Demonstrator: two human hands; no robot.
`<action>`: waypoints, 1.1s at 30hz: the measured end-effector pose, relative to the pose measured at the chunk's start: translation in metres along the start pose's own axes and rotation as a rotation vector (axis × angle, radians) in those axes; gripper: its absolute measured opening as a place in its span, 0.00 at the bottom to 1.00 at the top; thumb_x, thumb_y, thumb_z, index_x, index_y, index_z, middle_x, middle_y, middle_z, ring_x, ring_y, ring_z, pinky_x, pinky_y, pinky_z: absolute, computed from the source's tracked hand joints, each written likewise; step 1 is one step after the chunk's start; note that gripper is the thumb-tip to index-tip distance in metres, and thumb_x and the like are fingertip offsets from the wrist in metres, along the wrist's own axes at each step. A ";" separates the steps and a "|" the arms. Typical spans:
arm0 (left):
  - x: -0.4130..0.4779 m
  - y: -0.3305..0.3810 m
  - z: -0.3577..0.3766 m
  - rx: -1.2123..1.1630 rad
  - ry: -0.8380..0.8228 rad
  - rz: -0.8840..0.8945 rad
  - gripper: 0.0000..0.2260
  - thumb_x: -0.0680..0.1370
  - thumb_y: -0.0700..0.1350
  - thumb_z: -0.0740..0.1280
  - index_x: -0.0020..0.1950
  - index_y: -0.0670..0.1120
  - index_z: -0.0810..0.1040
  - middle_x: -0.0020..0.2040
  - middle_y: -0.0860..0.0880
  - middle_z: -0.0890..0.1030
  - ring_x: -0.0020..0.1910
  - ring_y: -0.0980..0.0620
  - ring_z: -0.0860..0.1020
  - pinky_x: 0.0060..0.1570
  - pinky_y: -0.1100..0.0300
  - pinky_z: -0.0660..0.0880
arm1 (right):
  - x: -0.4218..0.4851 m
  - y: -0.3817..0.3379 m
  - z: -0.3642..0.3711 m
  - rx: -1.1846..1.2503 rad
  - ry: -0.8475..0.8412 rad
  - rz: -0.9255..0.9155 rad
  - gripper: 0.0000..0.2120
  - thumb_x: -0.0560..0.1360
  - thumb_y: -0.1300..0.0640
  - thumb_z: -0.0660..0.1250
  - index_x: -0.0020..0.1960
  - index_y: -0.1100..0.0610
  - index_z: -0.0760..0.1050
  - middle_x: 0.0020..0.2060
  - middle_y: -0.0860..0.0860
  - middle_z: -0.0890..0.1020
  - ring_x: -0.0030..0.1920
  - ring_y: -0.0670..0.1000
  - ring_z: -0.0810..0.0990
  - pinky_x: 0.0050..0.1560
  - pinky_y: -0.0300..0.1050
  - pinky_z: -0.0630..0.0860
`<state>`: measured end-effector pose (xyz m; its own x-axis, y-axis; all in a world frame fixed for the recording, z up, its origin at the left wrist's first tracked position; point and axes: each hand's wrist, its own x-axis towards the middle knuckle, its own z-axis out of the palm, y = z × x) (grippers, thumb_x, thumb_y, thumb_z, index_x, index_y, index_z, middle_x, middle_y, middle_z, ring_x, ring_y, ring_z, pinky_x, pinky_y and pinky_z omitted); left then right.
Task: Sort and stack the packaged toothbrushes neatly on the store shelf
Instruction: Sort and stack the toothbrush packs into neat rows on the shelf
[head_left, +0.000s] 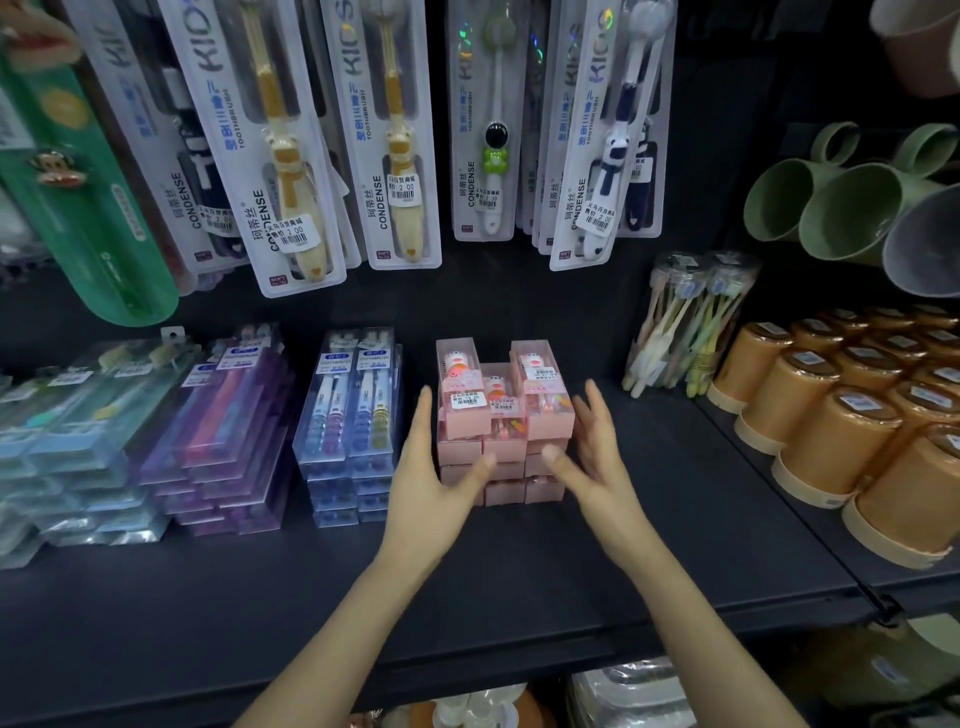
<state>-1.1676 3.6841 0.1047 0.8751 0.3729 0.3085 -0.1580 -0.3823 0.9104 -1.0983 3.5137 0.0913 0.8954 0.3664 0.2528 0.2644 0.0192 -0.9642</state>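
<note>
My left hand (431, 467) and right hand (597, 452) bracket the pink stack (506, 415), one on each side. The palms face each other, the fingers are straight and apart, and nothing is gripped. My thumbs lie across the front of the stack, though they are blurred and I cannot tell if they press it. The stack sits mid-shelf (519, 582) in three columns, and the middle top box lies lower than the two beside it.

I judge this to be the squaring-up step, and the uneven top is the weak point. If I press the sides harder than the front, the outer columns could lean in and the two high boxes could slide forward off the stack. A lopsided push from my right hand would shove everything left into the blue stack (348, 415), just left of the pink one. The tub (680, 322) and cups (810, 431), right of the pink stack, are well apart from it and safe unless my elbow swings wide.
</note>
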 end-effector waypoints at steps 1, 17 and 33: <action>0.005 0.006 -0.002 -0.027 -0.016 0.007 0.39 0.72 0.57 0.69 0.74 0.61 0.48 0.72 0.67 0.58 0.72 0.65 0.58 0.69 0.65 0.59 | 0.005 -0.007 -0.002 0.032 -0.020 0.007 0.34 0.73 0.46 0.67 0.70 0.29 0.52 0.73 0.37 0.60 0.71 0.34 0.60 0.67 0.33 0.64; 0.023 0.012 -0.006 0.169 -0.055 0.066 0.21 0.82 0.44 0.60 0.74 0.48 0.64 0.74 0.50 0.66 0.71 0.57 0.64 0.67 0.68 0.61 | 0.026 -0.025 -0.013 -0.254 -0.064 0.011 0.20 0.81 0.52 0.60 0.73 0.47 0.66 0.71 0.43 0.69 0.70 0.41 0.66 0.71 0.43 0.65; 0.022 0.010 -0.006 0.217 -0.026 0.108 0.20 0.82 0.45 0.60 0.74 0.49 0.65 0.63 0.50 0.76 0.57 0.58 0.73 0.48 0.82 0.63 | 0.020 -0.024 -0.014 -0.308 -0.057 0.006 0.21 0.80 0.49 0.60 0.73 0.46 0.66 0.70 0.41 0.70 0.69 0.39 0.67 0.70 0.45 0.67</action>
<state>-1.1525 3.6936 0.1228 0.8704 0.2990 0.3912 -0.1519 -0.5927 0.7910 -1.0822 3.5078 0.1206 0.8782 0.4173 0.2339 0.3631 -0.2631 -0.8938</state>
